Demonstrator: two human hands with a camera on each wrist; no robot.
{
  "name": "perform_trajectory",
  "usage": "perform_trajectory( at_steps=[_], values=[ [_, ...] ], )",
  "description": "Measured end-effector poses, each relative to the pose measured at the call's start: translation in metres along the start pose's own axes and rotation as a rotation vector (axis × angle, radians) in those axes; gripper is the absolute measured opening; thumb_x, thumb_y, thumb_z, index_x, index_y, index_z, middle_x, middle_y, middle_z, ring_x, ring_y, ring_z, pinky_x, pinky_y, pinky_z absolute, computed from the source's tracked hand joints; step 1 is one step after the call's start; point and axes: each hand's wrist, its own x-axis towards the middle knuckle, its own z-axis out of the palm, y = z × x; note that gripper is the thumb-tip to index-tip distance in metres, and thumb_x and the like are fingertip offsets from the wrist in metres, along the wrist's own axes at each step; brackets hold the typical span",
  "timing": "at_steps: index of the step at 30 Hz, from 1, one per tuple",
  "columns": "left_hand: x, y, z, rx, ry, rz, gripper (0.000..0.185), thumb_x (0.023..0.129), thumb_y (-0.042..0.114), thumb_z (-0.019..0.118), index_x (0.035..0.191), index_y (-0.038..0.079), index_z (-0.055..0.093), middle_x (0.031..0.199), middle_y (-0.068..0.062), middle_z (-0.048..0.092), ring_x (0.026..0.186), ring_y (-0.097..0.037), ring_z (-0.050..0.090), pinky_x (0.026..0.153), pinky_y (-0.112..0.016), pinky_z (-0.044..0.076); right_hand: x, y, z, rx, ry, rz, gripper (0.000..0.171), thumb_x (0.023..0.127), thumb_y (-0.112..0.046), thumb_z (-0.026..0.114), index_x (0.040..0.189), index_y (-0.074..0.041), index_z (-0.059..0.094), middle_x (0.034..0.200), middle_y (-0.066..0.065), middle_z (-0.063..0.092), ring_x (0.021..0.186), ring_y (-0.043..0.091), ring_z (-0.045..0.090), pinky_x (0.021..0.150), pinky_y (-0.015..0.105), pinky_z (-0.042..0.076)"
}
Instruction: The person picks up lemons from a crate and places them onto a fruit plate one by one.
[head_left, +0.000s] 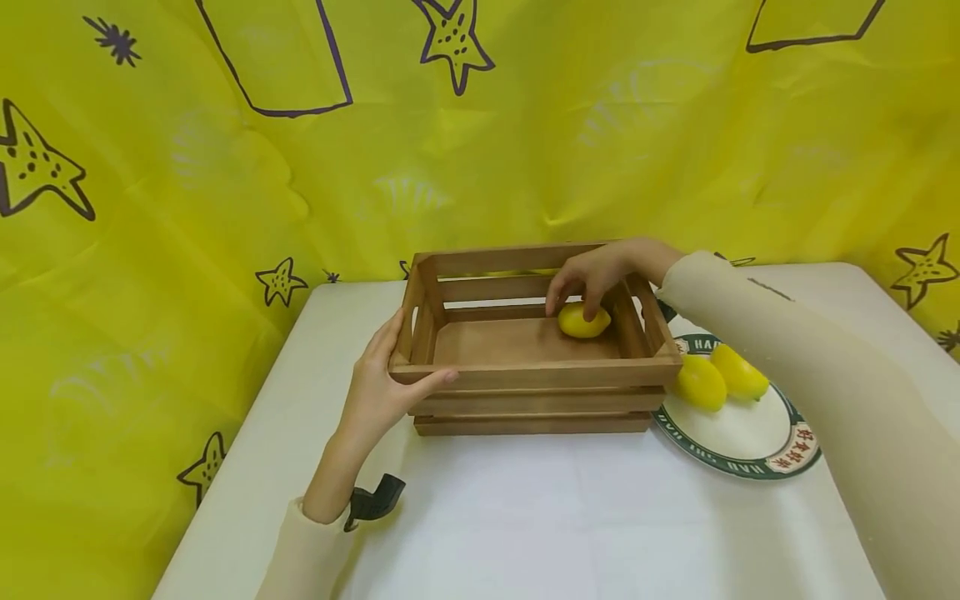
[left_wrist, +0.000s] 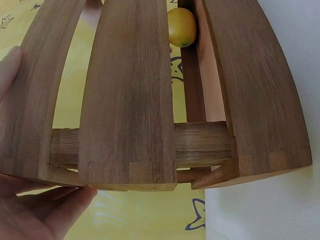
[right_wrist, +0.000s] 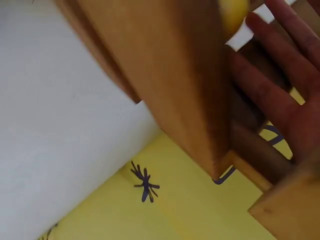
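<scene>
A slatted wooden crate (head_left: 528,377) stands on the white table. At its left end my left hand (head_left: 377,392) grips the corner, thumb along the front top slat and fingers against the end. Inside, toward the right end, a yellow lemon (head_left: 583,322) lies on the crate floor. My right hand (head_left: 600,271) reaches over the right end, with fingertips at the lemon. In the right wrist view its fingers (right_wrist: 272,95) look spread and fairly straight beside the lemon (right_wrist: 233,17). Through the slats in the left wrist view, the lemon (left_wrist: 182,27) shows no fingers around it.
Right of the crate sits a white plate (head_left: 738,433) with a green patterned rim. It bears two more lemons (head_left: 701,383), and the right sleeve (head_left: 810,358) passes over its far side. Yellow cloth (head_left: 525,167) with drawn stars hangs behind the table (head_left: 510,517).
</scene>
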Motion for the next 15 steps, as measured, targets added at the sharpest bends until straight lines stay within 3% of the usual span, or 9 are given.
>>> perform_trajectory(
  at_steps=[6,11,15],
  values=[
    [-0.0033,-0.0012,-0.0014,0.002,0.000,0.000,0.105,0.072,0.036,0.087,0.156,0.019,0.027,0.156,-0.009,0.031,0.143,-0.033,0.029,0.110,-0.058,0.032,0.0079,-0.0022,0.0020,-0.134,-0.098,0.071,0.057,0.078,0.004,0.072,0.133,-0.001,0.057,0.141,0.018,0.049,0.135,0.037,0.038,0.113,0.053,0.029],
    [-0.0034,-0.0013,-0.0007,0.010,0.003,0.002,0.105,0.072,0.036,0.087,0.156,0.019,0.027,0.157,-0.009,0.030,0.144,-0.033,0.029,0.110,-0.059,0.032,0.0066,-0.0040,0.0062,-0.187,-0.108,0.123,0.053,0.079,0.004,0.074,0.128,-0.011,0.064,0.143,0.013,0.048,0.133,0.033,0.036,0.111,0.054,0.030],
    [-0.0028,-0.0008,-0.0003,0.012,0.003,0.011,0.104,0.072,0.036,0.087,0.156,0.019,0.026,0.157,-0.009,0.030,0.144,-0.033,0.029,0.110,-0.060,0.032,0.0039,-0.0052,0.0074,-0.201,-0.111,0.125,0.052,0.078,0.005,0.075,0.126,-0.012,0.065,0.143,0.013,0.048,0.132,0.034,0.035,0.111,0.055,0.029]
  ],
)
